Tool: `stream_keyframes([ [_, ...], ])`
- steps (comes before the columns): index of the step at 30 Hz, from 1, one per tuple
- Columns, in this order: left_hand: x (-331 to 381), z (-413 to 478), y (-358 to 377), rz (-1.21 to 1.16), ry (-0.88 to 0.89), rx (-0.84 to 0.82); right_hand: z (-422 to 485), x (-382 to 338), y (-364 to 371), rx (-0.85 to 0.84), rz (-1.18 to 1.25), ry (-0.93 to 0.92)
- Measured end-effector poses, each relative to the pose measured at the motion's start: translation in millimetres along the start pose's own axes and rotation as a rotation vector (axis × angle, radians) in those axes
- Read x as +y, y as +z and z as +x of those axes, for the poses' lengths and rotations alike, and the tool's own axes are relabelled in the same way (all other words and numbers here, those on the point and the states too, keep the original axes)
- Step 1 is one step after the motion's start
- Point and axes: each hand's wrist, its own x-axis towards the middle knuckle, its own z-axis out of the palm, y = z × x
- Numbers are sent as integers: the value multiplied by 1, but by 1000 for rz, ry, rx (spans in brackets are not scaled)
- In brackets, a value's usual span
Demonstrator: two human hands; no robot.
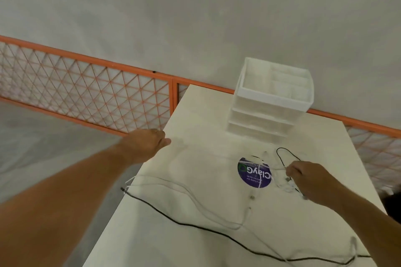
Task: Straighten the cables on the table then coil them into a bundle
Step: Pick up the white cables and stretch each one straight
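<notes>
A long black cable is laid across the near part of the worktop, running from the left edge in a loose wave toward the near right corner. 2 white cables are seen beside it, starting at the same left edge, curving toward the middle and ending in small plugs near the centre.

The right hand is held over the right side of the worktop with its fingers curled. A tangle of cable ends is pinched between them: white plugs lie under the fingertips, and a thin black loop rises out of the grip toward the far edge. Whether this loop belongs to the long black cable cannot be told.

The left hand is stretched out at the left edge, toward the far left corner, well apart from the right hand. It is blurred; the fingers look loosely straight with the thumb pointed inward over the worktop, and nothing is seen in them. The left ends of the cables lie nearer than this hand along the same edge, not touching it.

A round purple sticker is stuck flat just left of the right hand, crossed by a white cable. A white drawer unit of 3 drawers stands at the far edge. An orange lattice railing is seen beyond the worktop.
</notes>
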Motion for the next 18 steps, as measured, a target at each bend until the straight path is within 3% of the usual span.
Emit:
stream_keyframes([
  [9,-25,2,84,406,121,-191,-1,15,75,-145,-33,67],
  [18,-28,-6,109,325,-76,-204,-3,19,110,-136,-107,87],
])
